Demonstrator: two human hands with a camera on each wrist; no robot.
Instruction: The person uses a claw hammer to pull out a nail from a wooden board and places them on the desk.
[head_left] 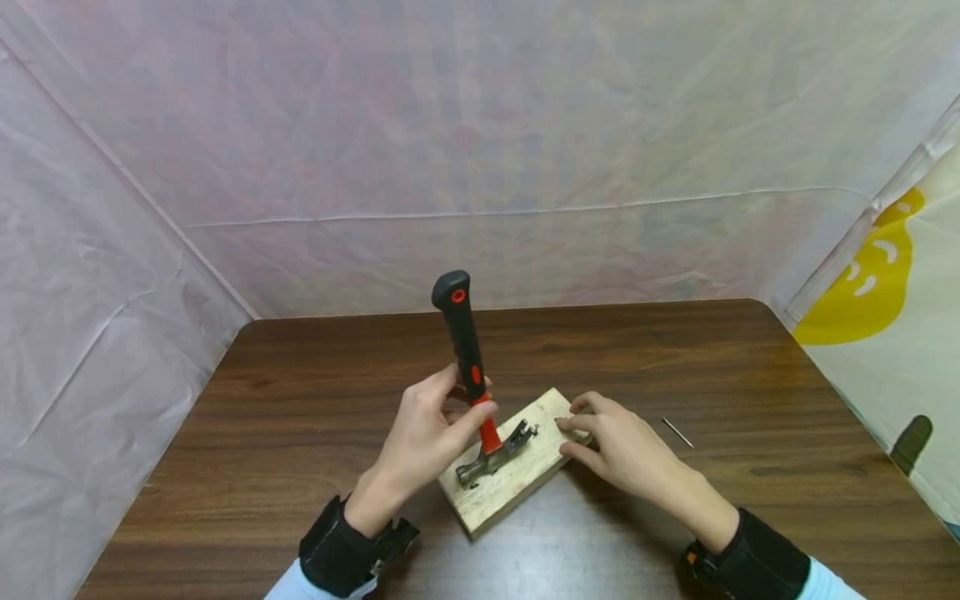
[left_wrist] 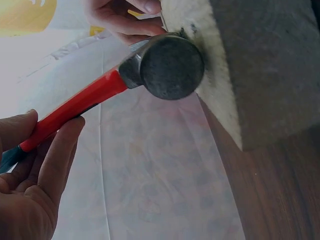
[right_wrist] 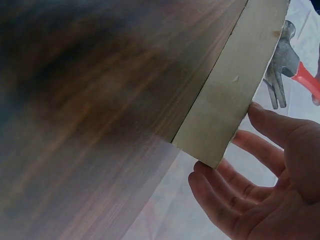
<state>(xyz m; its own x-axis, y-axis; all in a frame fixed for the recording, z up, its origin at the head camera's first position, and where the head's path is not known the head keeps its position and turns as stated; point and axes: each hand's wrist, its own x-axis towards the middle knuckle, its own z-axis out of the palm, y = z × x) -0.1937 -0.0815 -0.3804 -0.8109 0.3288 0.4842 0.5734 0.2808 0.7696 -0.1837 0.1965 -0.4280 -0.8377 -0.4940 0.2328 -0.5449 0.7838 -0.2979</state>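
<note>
A hammer (head_left: 463, 350) with a black and red handle stands nearly upright, its metal head (head_left: 491, 460) down on a pale wooden block (head_left: 517, 479). My left hand (head_left: 431, 425) pinches the red neck between thumb and fingers, also seen with the red handle (left_wrist: 80, 107) in the left wrist view. The claw points right, with a small nail (head_left: 535, 430) at its tips. My right hand (head_left: 618, 437) holds the block's right end, thumb at the near top edge and fingers around the end. The right wrist view shows these fingertips against the block (right_wrist: 225, 75).
A loose nail (head_left: 677, 432) lies on the brown wooden table (head_left: 300, 433), right of my right hand. Pale sheeting (head_left: 480, 167) hangs behind the table and along its left side. A yellow printed shape (head_left: 862, 283) marks the sheet at right.
</note>
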